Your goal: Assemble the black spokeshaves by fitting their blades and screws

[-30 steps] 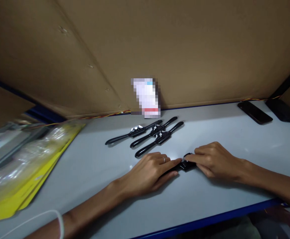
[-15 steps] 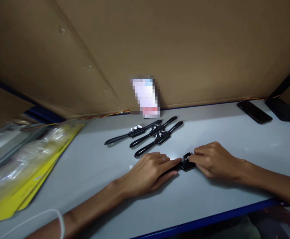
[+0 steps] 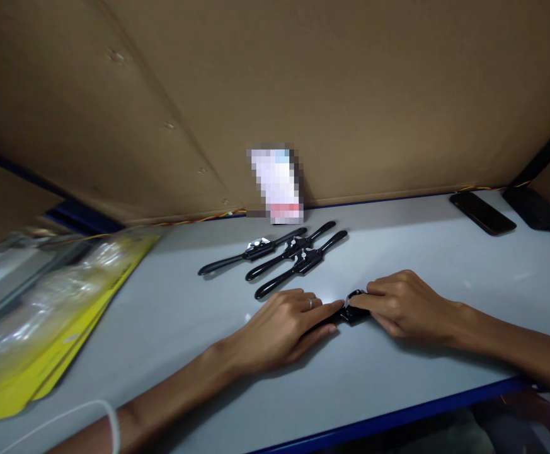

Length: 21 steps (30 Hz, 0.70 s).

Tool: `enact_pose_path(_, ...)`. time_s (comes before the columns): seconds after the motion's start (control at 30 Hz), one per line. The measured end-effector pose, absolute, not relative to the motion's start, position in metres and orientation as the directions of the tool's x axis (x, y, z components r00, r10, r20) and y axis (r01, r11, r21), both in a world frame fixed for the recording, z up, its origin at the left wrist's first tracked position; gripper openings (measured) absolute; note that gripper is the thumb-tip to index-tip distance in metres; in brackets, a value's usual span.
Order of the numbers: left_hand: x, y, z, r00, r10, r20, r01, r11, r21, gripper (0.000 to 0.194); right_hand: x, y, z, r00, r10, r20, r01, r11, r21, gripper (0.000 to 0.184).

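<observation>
**Grey tabletop (image 3: 397, 239), cardboard wall (image 3: 373, 94) behind**

Blk tool (image 3: 351, 317) btwn front & back edges. L hand (image 3: 288, 323) closed round 1 handle; R hand (image 3: 400, 306) pinches its body, fingers narrow. Prob. rigid, slick, heavyish: hold by handles. 3 similar tools (image 3: 298, 246) twd back edge.

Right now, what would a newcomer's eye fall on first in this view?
Probably the left grip and right grip, both on one black tool near the table's front edge. Next, three similar black tools lying side by side just beyond the left grip. Bright yellow sheets at the left and a pixelated pale patch at the back also stand out.
</observation>
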<state>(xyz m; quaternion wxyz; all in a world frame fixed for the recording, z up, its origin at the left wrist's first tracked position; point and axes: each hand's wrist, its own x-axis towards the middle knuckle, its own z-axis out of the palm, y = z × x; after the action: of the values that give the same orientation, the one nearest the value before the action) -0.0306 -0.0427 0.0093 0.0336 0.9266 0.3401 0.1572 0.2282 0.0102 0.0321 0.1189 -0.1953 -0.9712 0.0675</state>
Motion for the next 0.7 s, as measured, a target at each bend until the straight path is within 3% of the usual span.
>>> enact_pose_path(0.17, -0.0318, -0.0429, 0.0080, 0.718, 0.642, 0.269, 0.623, -0.765, 0.162, 0.038, 0.2297, 0.0121, 0.0320, -0.853, 0.479, 0.206, 0.459, 0.878, -0.136, 0.026)
enact_pose_path(0.37, -0.0322, -0.0435, 0.0071, 0.715, 0.644, 0.271, 0.626, -0.763, 0.162, 0.038, 0.2299, 0.0109, 0.0320, -0.907, 0.359, 0.220, 0.338, 0.933, -0.126, 0.027)
enact_pose_path(0.53, -0.0314, -0.0435, 0.0073, 0.714, 0.641, 0.282, 0.623, -0.765, 0.163, 0.039, 0.2297, 0.0114, 0.0314, -0.876, 0.408, 0.258, 0.405, 0.912, -0.068, 0.027)
enact_pose_path(0.7, -0.0306, -0.0431, 0.0089, 0.718, 0.634, 0.289, 0.616, -0.771, 0.162, 0.039, 0.2300, 0.0110, 0.0322, -0.905, 0.356, 0.234, 0.339, 0.934, -0.110, 0.027)
